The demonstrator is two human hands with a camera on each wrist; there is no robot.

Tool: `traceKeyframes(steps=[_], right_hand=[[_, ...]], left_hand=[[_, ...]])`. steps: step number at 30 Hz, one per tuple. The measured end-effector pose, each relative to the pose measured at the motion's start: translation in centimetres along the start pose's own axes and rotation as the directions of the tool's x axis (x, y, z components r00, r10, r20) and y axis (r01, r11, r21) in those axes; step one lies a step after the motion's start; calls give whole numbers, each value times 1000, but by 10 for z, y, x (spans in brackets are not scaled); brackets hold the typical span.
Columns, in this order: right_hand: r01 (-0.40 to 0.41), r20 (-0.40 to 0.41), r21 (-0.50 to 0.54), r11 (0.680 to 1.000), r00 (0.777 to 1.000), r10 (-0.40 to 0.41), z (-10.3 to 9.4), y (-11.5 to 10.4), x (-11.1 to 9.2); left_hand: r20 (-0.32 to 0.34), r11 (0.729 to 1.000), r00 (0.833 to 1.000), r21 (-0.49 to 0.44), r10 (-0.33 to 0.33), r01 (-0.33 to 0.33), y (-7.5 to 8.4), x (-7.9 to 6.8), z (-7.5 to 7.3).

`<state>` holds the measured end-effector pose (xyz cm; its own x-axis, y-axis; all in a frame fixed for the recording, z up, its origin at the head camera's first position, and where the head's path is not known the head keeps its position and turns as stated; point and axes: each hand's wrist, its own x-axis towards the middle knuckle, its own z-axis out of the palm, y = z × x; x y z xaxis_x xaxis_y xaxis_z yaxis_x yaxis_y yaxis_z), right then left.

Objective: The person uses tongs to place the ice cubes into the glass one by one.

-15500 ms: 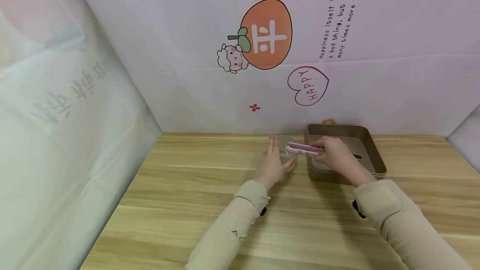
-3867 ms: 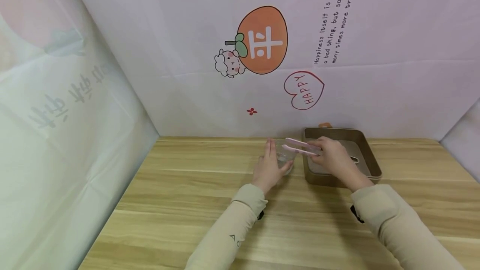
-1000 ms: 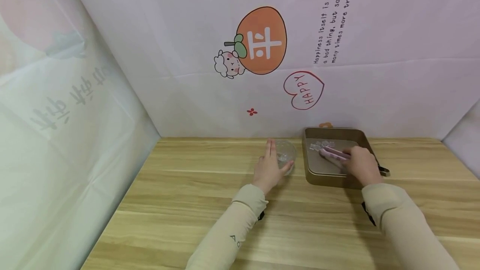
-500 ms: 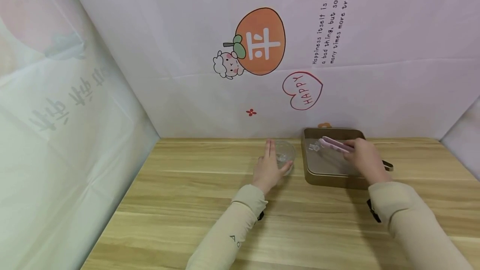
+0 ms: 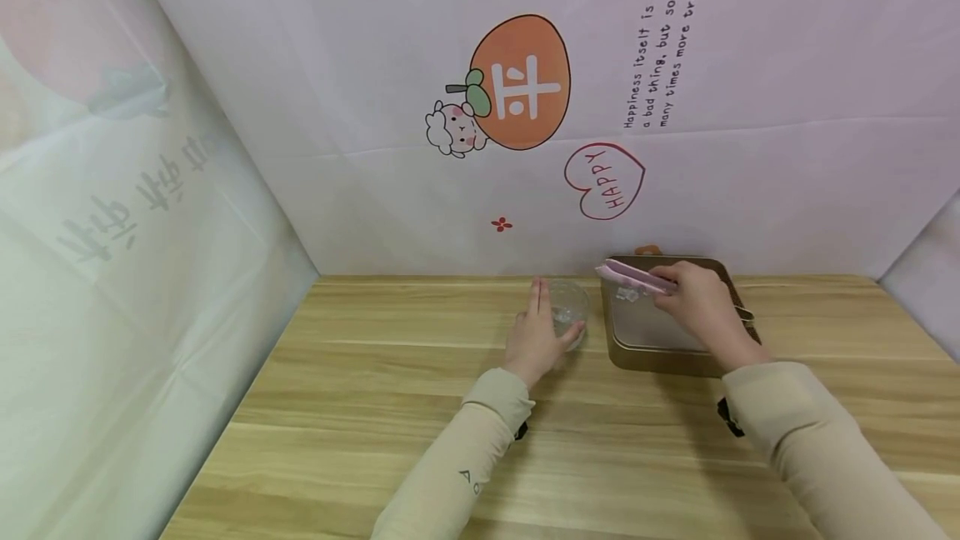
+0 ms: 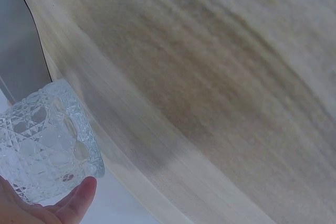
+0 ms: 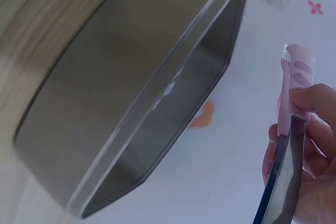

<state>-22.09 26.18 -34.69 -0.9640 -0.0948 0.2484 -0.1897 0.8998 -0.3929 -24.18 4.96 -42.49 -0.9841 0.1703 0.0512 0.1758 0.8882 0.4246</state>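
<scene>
My left hand [image 5: 534,344] holds a clear cut-glass tumbler [image 5: 572,300] upright on the wooden table, thumb on its near side and fingers along its left. Some clear chunks show inside it. A diamond pattern covers the glass [image 6: 44,140] in the left wrist view. My right hand [image 5: 701,311] grips pink-tipped tongs [image 5: 637,275] with metal handles, raised over the left part of a bronze-brown tin [image 5: 667,360]. In the right wrist view a small clear chunk [image 7: 286,51] sits at the closed tong tips [image 7: 301,59]. More clear ice-like chunks [image 5: 627,294] lie in the tin.
The tin stands just right of the tumbler, near the table's back edge. A white printed cloth backdrop [image 5: 405,207] rises behind, and a pale sheet [image 5: 172,340] borders the left side. The wooden tabletop [image 5: 360,423] extends in front.
Earlier the tongs were spread beside the tumbler; then they dipped among the chunks in the tin. Now they have risen and moved left, closed on one chunk. The left hand stays at the tumbler.
</scene>
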Motion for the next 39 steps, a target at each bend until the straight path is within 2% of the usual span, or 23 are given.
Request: traceKeyframes(steps=[7, 13, 21, 39], right_hand=[[84, 16, 11, 996, 996, -84, 8, -22, 0], [124, 38, 2, 992, 992, -124, 19, -30, -1], [125, 73, -8, 992, 990, -124, 28, -33, -3], [132, 96, -36, 991, 987, -128, 29, -33, -3]], left_hand=[[1, 1000, 1000, 8, -2, 2, 0, 0, -1], [13, 1000, 1000, 3, -6, 6, 0, 0, -1], [13, 1000, 1000, -6, 2, -2, -2, 0, 2], [6, 1000, 1000, -1, 18, -18, -2, 0, 0]])
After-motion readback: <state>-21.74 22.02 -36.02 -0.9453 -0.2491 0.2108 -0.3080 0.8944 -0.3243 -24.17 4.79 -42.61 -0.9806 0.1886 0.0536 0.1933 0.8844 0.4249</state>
